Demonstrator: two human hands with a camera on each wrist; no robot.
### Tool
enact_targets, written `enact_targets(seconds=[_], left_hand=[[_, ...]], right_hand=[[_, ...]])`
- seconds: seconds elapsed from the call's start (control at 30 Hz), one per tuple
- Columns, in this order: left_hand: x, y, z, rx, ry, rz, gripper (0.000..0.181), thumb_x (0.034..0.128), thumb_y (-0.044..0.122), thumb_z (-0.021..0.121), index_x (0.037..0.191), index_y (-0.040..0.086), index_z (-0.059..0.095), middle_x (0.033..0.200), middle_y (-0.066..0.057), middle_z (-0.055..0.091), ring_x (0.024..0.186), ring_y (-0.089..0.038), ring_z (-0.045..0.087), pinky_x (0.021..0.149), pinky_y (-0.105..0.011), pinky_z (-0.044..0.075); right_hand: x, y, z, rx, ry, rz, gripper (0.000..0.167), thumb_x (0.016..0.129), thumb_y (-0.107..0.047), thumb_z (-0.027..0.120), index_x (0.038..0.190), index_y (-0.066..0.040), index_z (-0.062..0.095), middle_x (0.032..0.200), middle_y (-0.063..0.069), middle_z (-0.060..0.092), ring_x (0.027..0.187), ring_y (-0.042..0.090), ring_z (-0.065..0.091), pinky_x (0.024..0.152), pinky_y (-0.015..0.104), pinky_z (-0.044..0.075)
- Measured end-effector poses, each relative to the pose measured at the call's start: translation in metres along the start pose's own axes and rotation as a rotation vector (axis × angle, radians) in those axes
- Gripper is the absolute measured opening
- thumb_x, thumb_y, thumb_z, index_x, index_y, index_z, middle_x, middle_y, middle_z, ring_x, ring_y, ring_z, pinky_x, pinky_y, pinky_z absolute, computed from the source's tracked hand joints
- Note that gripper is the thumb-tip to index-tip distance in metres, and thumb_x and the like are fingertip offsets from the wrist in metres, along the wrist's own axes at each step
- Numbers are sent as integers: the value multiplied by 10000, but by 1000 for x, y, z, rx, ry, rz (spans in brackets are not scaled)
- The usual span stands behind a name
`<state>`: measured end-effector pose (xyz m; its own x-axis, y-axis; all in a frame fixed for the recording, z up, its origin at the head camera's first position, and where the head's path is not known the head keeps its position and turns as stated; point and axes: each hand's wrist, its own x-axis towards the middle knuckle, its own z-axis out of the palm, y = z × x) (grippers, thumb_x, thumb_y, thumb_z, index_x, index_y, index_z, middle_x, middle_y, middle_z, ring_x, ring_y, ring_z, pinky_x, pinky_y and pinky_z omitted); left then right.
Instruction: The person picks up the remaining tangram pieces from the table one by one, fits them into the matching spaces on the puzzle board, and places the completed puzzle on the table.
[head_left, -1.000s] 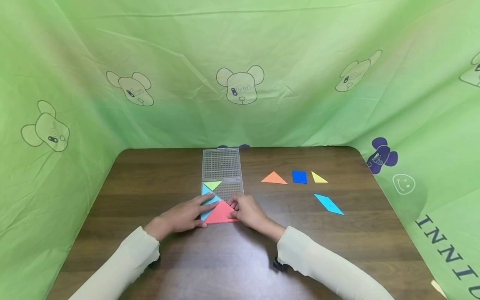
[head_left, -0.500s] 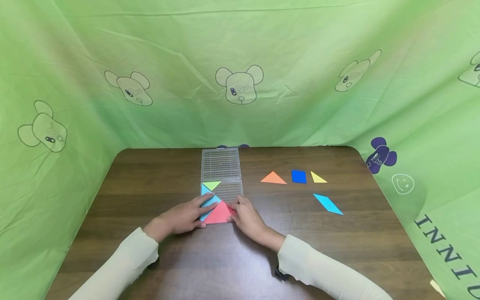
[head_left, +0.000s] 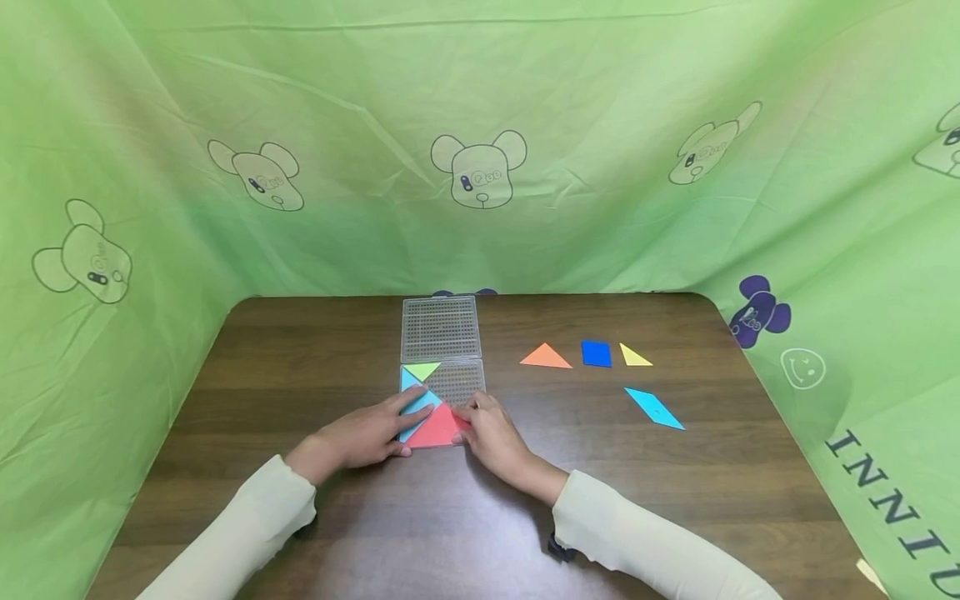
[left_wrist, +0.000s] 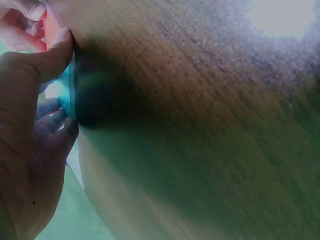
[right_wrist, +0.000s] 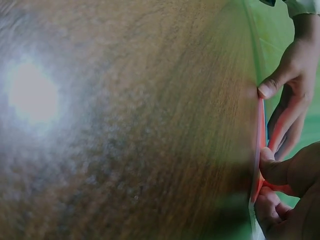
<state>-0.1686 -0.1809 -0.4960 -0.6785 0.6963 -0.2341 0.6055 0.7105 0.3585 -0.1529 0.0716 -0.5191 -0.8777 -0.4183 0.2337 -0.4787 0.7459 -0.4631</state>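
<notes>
In the head view, a clear hinged plastic case lies unfolded, its gridded lid (head_left: pixel 441 327) on the far side and its gridded tray (head_left: pixel 461 380) nearer. A red triangle (head_left: pixel 435 428), a light blue triangle (head_left: pixel 422 402) and a lime green triangle (head_left: pixel 422 370) are in the tray. My left hand (head_left: pixel 367 433) rests over the blue triangle with fingers extended, its thumb against the front edge. With thumb and bent fingers, my right hand (head_left: pixel 497 437) pinches the red triangle at its right side; those fingers hide the tray's near right corner.
To the right on the wooden table (head_left: pixel 585 475) lie an orange triangle (head_left: pixel 546 357), a dark blue square (head_left: pixel 597 354), a yellow triangle (head_left: pixel 634 357) and a cyan parallelogram (head_left: pixel 655 408). A green printed cloth (head_left: pixel 480 242) surrounds the table's back and sides.
My right hand has shifted slightly left over the red triangle's right corner, covering more of it. The left hand has stayed in place, and the loose pieces have not moved on the table.
</notes>
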Motion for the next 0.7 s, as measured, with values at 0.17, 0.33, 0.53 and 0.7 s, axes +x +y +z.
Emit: enact_targets(seconds=[0.17,0.33,0.53,0.7], left_hand=[[-1,-1,1,-4,22,14,683,1006,375,652,1608,272,348,1732,-115,144,1537,-375,322,1122,-507,461],[-1,-2,2,-3,34,26,664,1005,383,652,1598,295,366,1729,-120,154,1532,-378,333,1125,-505,458],[0,-1,1,-1,30,25,666,1003,371,660,1597,303,366,1728,-123,157,1525,-381,346,1122,-509,462],[-1,-3,1,9,25,16,676,1003,389,656,1600,317,348,1733,-105,145,1535,-370,330,1123,-501,464]], right_hand=[[2,0,0,38,-7,34,387,772,-136,886,1125,-36,763,907,47,634,839,180,578,747,315,498],[4,1,0,74,-21,57,365,772,-119,888,1103,-55,746,895,39,644,848,189,593,756,324,506],[2,2,-2,82,-53,56,371,799,-156,872,1124,-53,727,989,72,655,928,213,606,809,354,529],[1,3,-5,88,-59,-3,333,838,-148,847,1119,-28,717,1028,82,655,966,226,612,847,351,547]])
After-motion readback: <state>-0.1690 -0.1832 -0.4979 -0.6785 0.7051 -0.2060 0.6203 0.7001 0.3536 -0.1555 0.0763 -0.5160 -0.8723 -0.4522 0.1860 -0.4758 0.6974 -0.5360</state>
